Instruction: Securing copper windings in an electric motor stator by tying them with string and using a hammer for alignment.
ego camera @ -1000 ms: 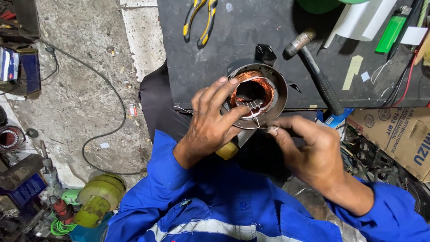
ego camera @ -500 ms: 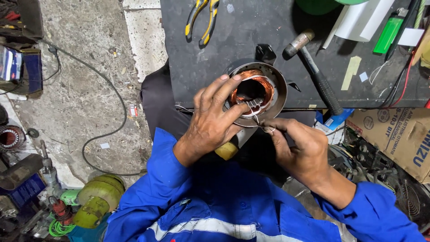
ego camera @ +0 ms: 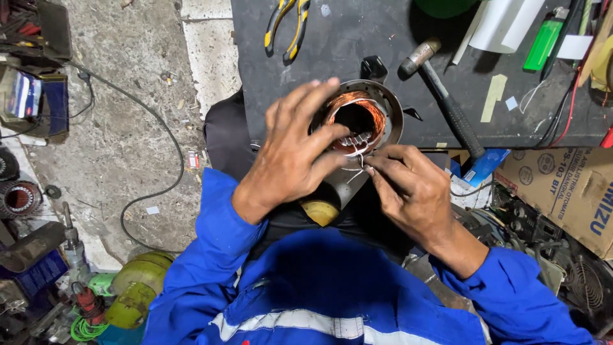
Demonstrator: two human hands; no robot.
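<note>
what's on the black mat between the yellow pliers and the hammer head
In the head view, a small black angular piece lies between the yellow pliers and the hammer.

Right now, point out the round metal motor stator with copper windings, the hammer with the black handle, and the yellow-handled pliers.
round metal motor stator with copper windings (ego camera: 391, 105), head view, metal rim
hammer with the black handle (ego camera: 454, 116), head view, handle
yellow-handled pliers (ego camera: 276, 25), head view, left handle

Repair workshop, pliers (ego camera: 286, 29), hammer (ego camera: 443, 96), copper-wound motor stator (ego camera: 363, 121), concrete floor (ego camera: 128, 128)

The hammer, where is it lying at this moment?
In the head view, the hammer lies on the dark bench top, right of the copper-wound stator and beyond the right hand.
</note>
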